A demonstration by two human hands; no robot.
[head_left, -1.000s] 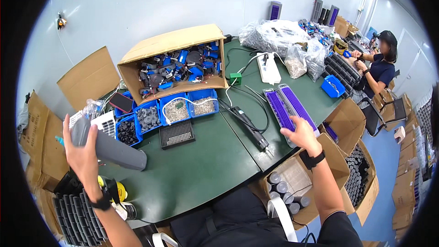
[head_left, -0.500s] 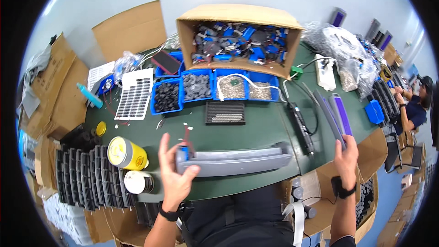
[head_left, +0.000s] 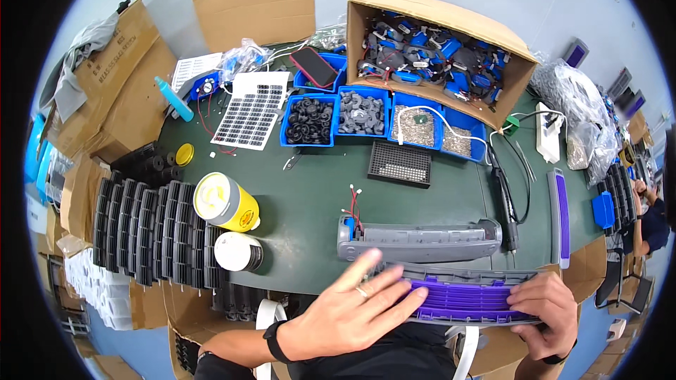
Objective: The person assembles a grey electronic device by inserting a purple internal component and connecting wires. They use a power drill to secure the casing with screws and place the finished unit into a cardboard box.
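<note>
Low over the table's front edge, a long grey panel with a purple slatted face (head_left: 461, 300) lies between my hands. My right hand (head_left: 549, 313) grips its right end, fingers on top and thumb below. Across its left end my left hand (head_left: 352, 313) has its fingertips on the panel, the fingers somewhat spread; its thumb is hidden. Just beyond the panel rests a long grey trough-shaped housing (head_left: 422, 239) on the table, touched by neither hand. Thin red wires (head_left: 354, 204) with white plugs rise from the housing's left end.
Blue bins (head_left: 308, 121) of small parts stand at the back beside a carton (head_left: 514, 91) of blue and grey components. A pen-shaped tool (head_left: 505, 200) and another purple-faced panel (head_left: 560, 218) lie right. Left are a yellow canister (head_left: 243, 207), a white tub (head_left: 236, 252) and black racks (head_left: 162, 232).
My right hand has brought the panel from the right side of the table to in front of me. My left hand has left the housing and come onto the panel. The view has shifted.
</note>
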